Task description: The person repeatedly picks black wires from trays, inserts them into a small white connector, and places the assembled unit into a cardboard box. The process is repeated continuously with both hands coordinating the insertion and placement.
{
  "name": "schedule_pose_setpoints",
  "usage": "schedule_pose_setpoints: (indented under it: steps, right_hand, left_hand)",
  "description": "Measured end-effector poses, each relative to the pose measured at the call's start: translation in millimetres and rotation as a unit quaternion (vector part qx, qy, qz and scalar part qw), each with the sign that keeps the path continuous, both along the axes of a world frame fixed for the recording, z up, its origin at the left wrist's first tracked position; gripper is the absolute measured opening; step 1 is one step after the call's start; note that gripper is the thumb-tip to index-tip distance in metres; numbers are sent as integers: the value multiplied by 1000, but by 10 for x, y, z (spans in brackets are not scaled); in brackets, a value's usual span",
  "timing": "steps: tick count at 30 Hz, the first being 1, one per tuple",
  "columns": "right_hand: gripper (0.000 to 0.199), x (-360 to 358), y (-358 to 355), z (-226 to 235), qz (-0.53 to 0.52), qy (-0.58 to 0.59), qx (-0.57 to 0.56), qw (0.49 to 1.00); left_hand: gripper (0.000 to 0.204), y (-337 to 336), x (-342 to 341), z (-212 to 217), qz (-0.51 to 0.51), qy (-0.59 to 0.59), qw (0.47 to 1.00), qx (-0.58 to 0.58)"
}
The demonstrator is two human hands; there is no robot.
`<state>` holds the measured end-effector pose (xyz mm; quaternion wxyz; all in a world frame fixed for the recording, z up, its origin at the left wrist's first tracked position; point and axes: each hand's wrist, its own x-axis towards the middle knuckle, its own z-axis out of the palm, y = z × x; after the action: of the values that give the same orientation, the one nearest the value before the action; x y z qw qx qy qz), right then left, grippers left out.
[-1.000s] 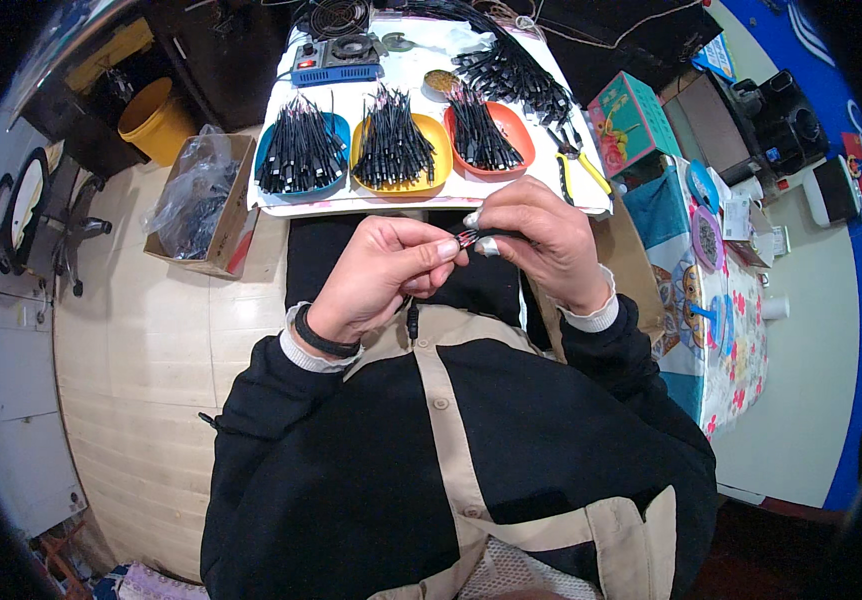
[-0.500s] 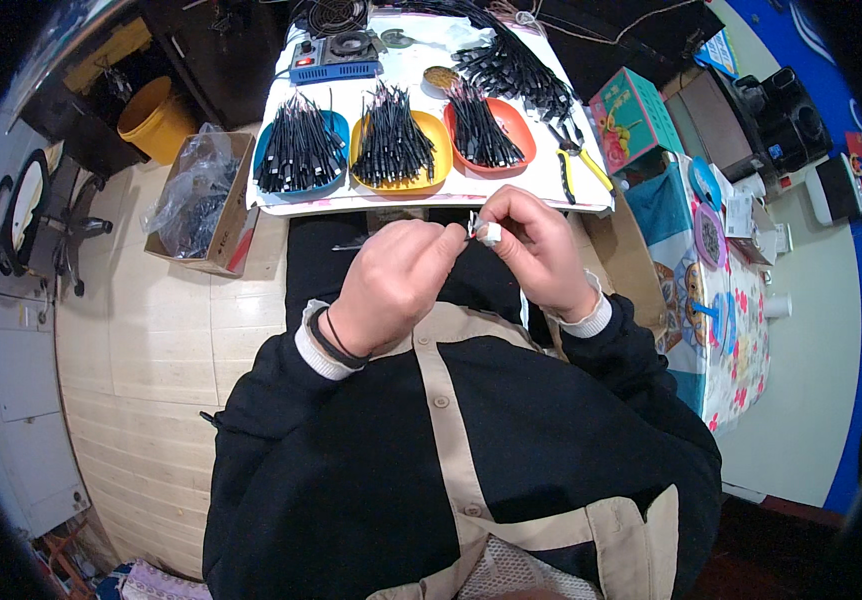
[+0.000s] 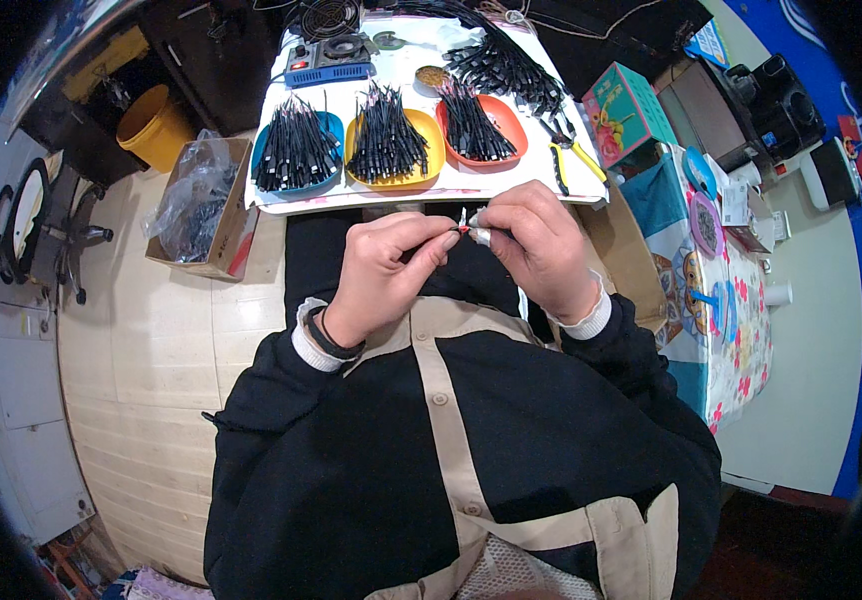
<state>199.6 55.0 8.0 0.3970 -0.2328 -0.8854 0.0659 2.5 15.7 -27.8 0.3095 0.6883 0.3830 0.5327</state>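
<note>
In front of my lap, my left hand [image 3: 388, 268] pinches a short piece of thin cable [image 3: 463, 229] between thumb and forefinger. Red and pale wire ends stick out of it. My right hand [image 3: 539, 248] is closed on the wire ends from the other side, with white wrapping on its fingertips. Most of the cable is hidden by the fingers. Beyond both hands, bundles of short black cables stand in a blue tray [image 3: 338, 128], a yellow tray [image 3: 435, 130] and an orange tray [image 3: 511, 118].
Yellow-handled pliers [image 3: 578, 160] lie at the right of the white table [image 3: 371, 200]. A pile of black cables [image 3: 511, 70], a small round tin [image 3: 432, 76] and a blue burner-like device [image 3: 329, 68] are farther back. A cardboard box [image 3: 221, 262] stands on the floor at left.
My left hand has shifted slightly left and its fingers have straightened, showing the red wire. Both hands remain together at the cable end.
</note>
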Motion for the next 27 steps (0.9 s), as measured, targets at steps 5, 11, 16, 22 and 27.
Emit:
schedule_pose_setpoints:
  steps: [5, 11, 16, 22, 27]
  right_hand:
    - [15, 41, -64, -97, -9, 39, -331, 943]
    - [16, 46, 5, -190, 106, 206, -585, 777]
    - [25, 110, 4, -52, 21, 2, -157, 987]
    - [20, -14, 3, -106, 14, -1, -95, 995]
    - [18, 26, -49, -58, 57, 91, -369, 923]
  left_hand:
    - [22, 14, -17, -65, 70, 201, 946, 246]
    - [20, 53, -19, -107, 35, 114, 978, 170]
    - [10, 28, 16, -108, -47, -82, 994, -50]
    - [12, 45, -33, -117, -7, 34, 998, 60]
    - [12, 25, -102, -125, -133, -126, 976, -115]
